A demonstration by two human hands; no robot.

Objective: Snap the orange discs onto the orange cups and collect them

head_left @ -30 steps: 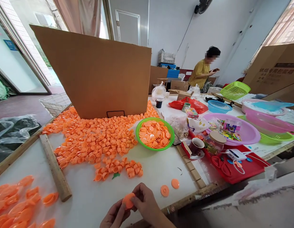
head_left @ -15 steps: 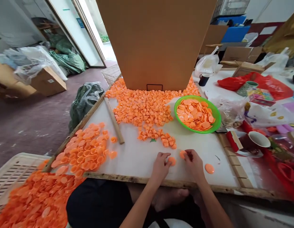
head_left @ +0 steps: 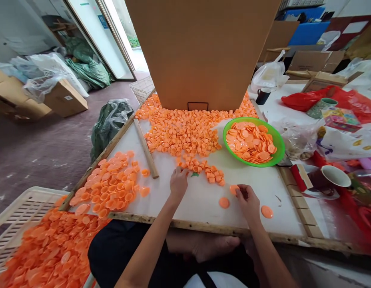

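Where the head camera looks down over the person's lap, the left hand (head_left: 178,183) lies stretched forward on the white tabletop (head_left: 200,204). It is palm down, with its fingertips (head_left: 182,170) curled onto the nearest stragglers of the heap of orange caps (head_left: 182,134). Whether those fingers have closed on a cap cannot be told, since the back of the hand hides them. Just to the right of the fingertips, a small green scrap (head_left: 194,174) lies among the caps.

The right hand (head_left: 248,200) rests nearer the person. Its thumb and forefinger are pinched together on an orange disc (head_left: 233,189), held at the fingertips low over the tabletop. Just left of that hand, between it and the left forearm, a loose disc (head_left: 224,202) lies flat. A second loose disc (head_left: 266,211) lies just to the hand's right, near the table's wooden edge.

Beyond the right hand stands a green bowl (head_left: 254,164) heaped with flat discs. Left of the left hand, a wooden stick (head_left: 146,148) lies on the table, running away from the person. Past the stick, a separate pile of orange pieces (head_left: 109,186) is spread out. Behind the heap, well beyond both hands, a cardboard box (head_left: 203,52) stands upright. Well to the right of the right hand sits a dark mug (head_left: 331,178).
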